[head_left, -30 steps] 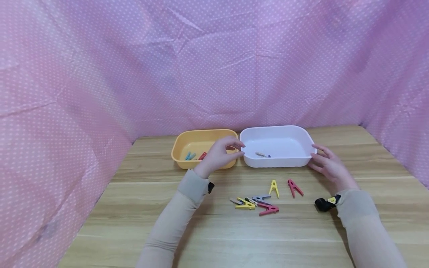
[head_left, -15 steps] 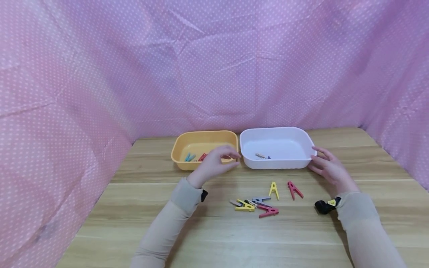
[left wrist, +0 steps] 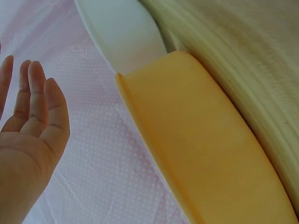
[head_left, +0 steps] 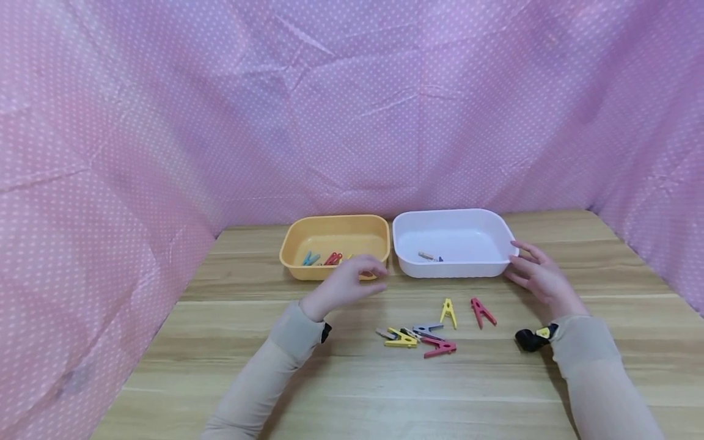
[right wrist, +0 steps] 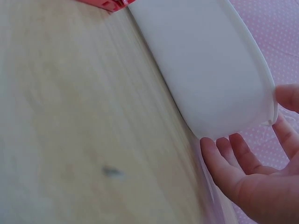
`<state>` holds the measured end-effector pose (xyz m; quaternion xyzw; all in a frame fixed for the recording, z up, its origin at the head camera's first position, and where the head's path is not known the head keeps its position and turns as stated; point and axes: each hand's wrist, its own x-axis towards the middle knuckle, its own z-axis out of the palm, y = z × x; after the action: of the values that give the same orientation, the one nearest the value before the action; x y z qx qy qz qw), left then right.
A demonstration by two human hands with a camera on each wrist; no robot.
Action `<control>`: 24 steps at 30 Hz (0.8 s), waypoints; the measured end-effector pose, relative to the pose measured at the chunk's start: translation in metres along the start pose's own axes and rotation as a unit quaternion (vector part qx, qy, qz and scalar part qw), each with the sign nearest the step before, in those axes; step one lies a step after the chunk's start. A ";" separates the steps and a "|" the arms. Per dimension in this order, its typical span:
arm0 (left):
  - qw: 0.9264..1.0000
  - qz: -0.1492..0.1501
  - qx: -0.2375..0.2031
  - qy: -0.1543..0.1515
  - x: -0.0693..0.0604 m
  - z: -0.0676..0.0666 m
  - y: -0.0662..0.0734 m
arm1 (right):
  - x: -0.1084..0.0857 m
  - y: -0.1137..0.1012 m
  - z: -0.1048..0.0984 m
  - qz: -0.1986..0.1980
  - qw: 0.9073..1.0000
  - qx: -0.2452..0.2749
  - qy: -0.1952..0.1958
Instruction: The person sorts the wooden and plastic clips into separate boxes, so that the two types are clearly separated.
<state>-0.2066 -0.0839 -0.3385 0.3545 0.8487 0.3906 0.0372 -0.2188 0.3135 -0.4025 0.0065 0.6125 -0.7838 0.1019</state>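
White tray (head_left: 456, 270), one: on the table (head_left: 385, 397), beside the yellow tray (head_left: 305, 272), its long axis running left to right before us. Right hand (head_left: 543, 282), the nearer: fingers spread and relaxed, tips touching the tray's right end, so the tray lies leftward of them; we see no firm grip. Left hand (head_left: 345, 285): fingers parted, loosely bent, holding nothing; from them we place the white tray rightward and farther off, apart.

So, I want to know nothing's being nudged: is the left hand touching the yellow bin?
Apart. The left wrist view shows a strip of pink cloth between the left hand and the yellow bin.
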 end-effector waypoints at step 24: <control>0.989 -0.071 0.011 -0.128 -0.017 0.017 -0.010 | -0.001 -0.001 0.001 0.005 1.000 0.006 0.000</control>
<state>-0.1944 -0.0879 -0.3613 0.3406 0.8643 0.3290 0.1696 -0.2177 0.3126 -0.4015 0.0101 0.6078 -0.7870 0.1052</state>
